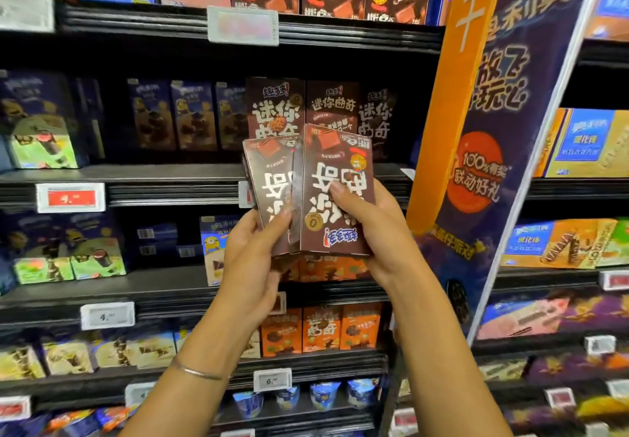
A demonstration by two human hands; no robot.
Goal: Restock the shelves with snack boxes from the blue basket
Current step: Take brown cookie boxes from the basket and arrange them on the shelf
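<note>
The shelf (163,172) carries a brown row (332,106) of matching packs, upright with faces out. Just in front of that shelf, overlapping the row's lower half, two boxes are held upside down, side by side and touching. The left hand (252,259) grips the left box (272,171) at its lower end. The right hand (371,232) clasps the right box (335,178), thumb across its face. Best, I judge, to flip each upright, then seat them one at a time, print forward.
</note>
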